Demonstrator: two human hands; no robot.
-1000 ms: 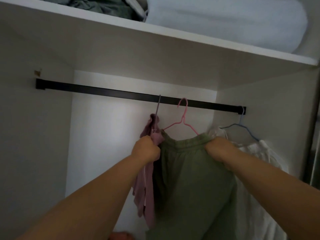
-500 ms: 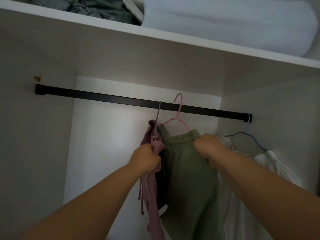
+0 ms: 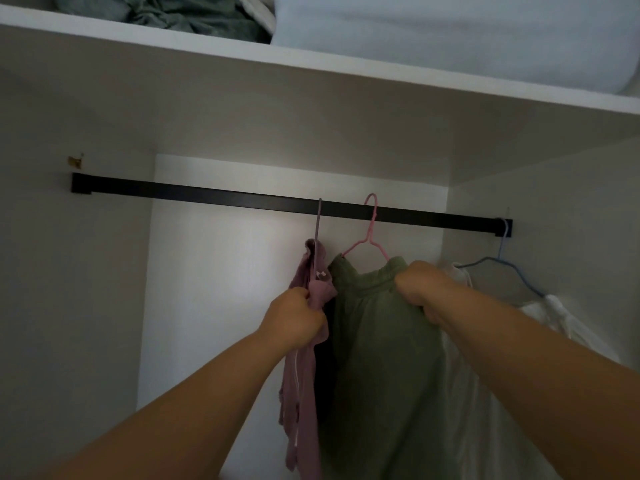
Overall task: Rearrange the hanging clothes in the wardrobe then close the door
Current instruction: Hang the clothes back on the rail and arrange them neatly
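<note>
Long bare stretch of black rail [image 3: 194, 194] toward 9 o'clock, three hangers crowded from centre to 3 o'clock. Left hand [image 3: 294, 320] curled tight round the mauve garment [image 3: 304, 375], right hand [image 3: 420, 289] bunching the waistband of the green trousers [image 3: 377, 358] on the pink hanger [image 3: 369, 237] (white garment [image 3: 540, 327] just beside, on a blue hanger [image 3: 502, 265]). Up at 12 o'clock, shelf [image 3: 311, 64] holding a crumpled grey-green cloth [image 3: 187, 15] and a pale folded blanket [image 3: 450, 36].

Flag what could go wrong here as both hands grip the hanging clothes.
The right hand bunches the green garment at its waistband; a downward tug could drag it off the pink hanger. The left hand grips the mauve garment, already crumpled on its hanger; sliding it along the rail may pull it loose.
</note>
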